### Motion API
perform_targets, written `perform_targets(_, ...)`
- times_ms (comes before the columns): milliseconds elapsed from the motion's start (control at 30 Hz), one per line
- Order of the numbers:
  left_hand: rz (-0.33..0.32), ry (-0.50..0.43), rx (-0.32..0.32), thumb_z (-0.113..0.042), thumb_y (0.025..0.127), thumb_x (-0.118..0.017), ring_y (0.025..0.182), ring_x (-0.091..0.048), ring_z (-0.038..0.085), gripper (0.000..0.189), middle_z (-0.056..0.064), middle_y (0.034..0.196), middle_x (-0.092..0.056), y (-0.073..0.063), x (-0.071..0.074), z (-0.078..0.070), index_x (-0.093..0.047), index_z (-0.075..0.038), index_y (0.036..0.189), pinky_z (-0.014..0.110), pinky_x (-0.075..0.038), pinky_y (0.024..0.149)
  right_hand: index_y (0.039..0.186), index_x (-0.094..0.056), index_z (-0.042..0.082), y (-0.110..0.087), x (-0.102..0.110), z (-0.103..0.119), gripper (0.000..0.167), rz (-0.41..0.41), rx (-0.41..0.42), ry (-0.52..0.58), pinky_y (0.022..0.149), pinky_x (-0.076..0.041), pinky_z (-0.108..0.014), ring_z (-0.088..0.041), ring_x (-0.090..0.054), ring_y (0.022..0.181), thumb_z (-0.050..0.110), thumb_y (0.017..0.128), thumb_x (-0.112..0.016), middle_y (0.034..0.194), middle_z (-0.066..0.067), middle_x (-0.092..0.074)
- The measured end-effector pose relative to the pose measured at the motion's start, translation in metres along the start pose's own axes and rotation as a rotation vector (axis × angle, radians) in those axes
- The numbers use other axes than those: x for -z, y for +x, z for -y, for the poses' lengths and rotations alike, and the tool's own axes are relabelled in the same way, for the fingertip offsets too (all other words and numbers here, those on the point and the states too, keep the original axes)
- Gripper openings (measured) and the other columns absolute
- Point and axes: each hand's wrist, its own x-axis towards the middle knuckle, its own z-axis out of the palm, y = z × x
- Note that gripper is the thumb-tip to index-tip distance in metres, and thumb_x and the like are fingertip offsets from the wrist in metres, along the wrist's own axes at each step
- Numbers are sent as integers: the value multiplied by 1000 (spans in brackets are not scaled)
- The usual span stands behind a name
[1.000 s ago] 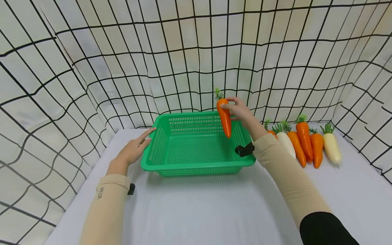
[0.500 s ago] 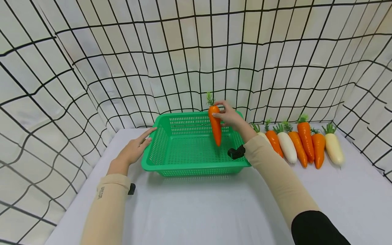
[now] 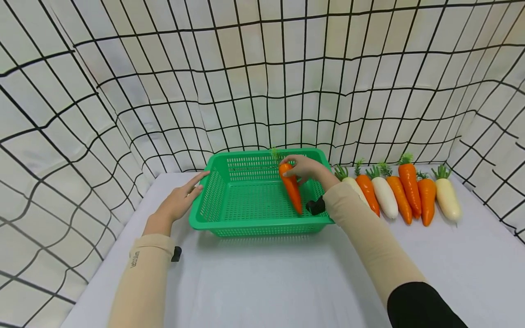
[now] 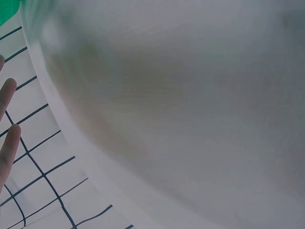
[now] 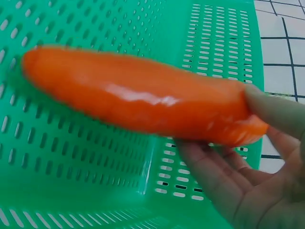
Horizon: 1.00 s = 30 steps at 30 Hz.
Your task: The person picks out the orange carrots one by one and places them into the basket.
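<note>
My right hand point(image 3: 304, 167) grips an orange carrot point(image 3: 292, 189) near its leafy top, inside the right half of the green plastic basket point(image 3: 262, 224). The carrot slants, its tip pointing down toward the front wall. In the right wrist view, thumb and fingers close round the thick end of the carrot point(image 5: 138, 95), over the slotted basket floor point(image 5: 38, 157). My left hand point(image 3: 177, 200) rests with extended fingers on the basket's left rim. Only some fingertips of the left hand point(image 4: 9, 143) show in the left wrist view.
A row of orange carrots point(image 3: 408, 189) and white radishes point(image 3: 448, 199) lies on the white table point(image 3: 262, 282) right of the basket. The right sleeve point(image 3: 369, 241) partly covers its near end. Black grid netting point(image 3: 262, 82) over white cloth stands behind and at both sides.
My right hand has moved left and then down, lowering the carrot from above the basket's right side into it. The left hand has stayed at the rim.
</note>
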Motion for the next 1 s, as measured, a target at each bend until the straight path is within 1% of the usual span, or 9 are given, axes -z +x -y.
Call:
perform_targets(100, -8, -6, -5, -50, 111, -28, 123, -55, 53, 59, 32, 138, -56, 0, 0, 0, -24, -26, 165, 69, -44, 95, 151, -46, 7, 0, 0, -3, 47, -10, -37, -14, 97, -53, -52, -44, -54, 127, 7, 105, -57, 145, -25, -42)
perform_targets(200, -16, -10, -11, -50, 111, -29, 127, -51, 57, 59, 35, 144, -49, 1, -1, 0, -24, -26, 165, 71, -42, 97, 151, -45, 5, 1, 1, -6, 49, -14, -67, -1, 97, -53, -51, -45, -54, 127, 4, 104, -58, 146, -26, -41)
perform_targets(267, -16, -13, -9, -50, 111, -30, 127, -50, 57, 59, 35, 144, -49, 1, -1, -1, -25, -25, 165, 71, -42, 97, 152, -43, 3, 2, 1, -7, 51, 3, -83, 2, 97, -53, -51, -46, -54, 126, 0, 103, -58, 145, -28, -41)
perform_targets(400, -9, -19, 2, -51, 111, -30, 128, -50, 57, 60, 35, 143, -50, 0, 0, -1, -24, -25, 165, 71, -41, 98, 154, -39, 0, 3, 0, -11, 55, 48, -128, -37, 96, -54, -48, -44, -55, 124, -4, 102, -57, 143, -31, -43)
perform_targets(467, -7, -18, 4, -51, 111, -29, 128, -49, 58, 60, 36, 144, -49, 0, 0, 0, -24, -25, 165, 72, -41, 98, 155, -38, 1, 3, 0, -13, 57, 53, -153, -74, 93, -56, -46, -44, -58, 123, -3, 102, -59, 142, -31, -44)
perform_targets(567, -11, -16, 3, -51, 111, -29, 128, -49, 58, 60, 36, 145, -48, 0, 0, -1, -24, -25, 165, 72, -42, 98, 156, -35, 0, 2, 0, -15, 61, 56, -180, -100, 90, -58, -42, -45, -60, 121, -3, 101, -60, 143, -32, -44)
perform_targets(767, -15, -23, 3, -51, 111, -29, 129, -48, 58, 60, 35, 145, -48, 2, -1, -1, -24, -25, 165, 72, -40, 99, 157, -36, 2, 1, 1, -17, 63, 64, -177, -139, 84, -60, -38, -42, -62, 117, -6, 100, -60, 146, -31, -39)
perform_targets(1000, -13, -35, 4, -50, 111, -29, 129, -48, 58, 59, 36, 145, -48, 2, -2, 0, -24, -24, 165, 72, -39, 101, 155, -41, 5, 3, 0, -19, 61, 70, -191, -135, 81, -60, -36, -38, -63, 115, -10, 99, -59, 151, -29, -35)
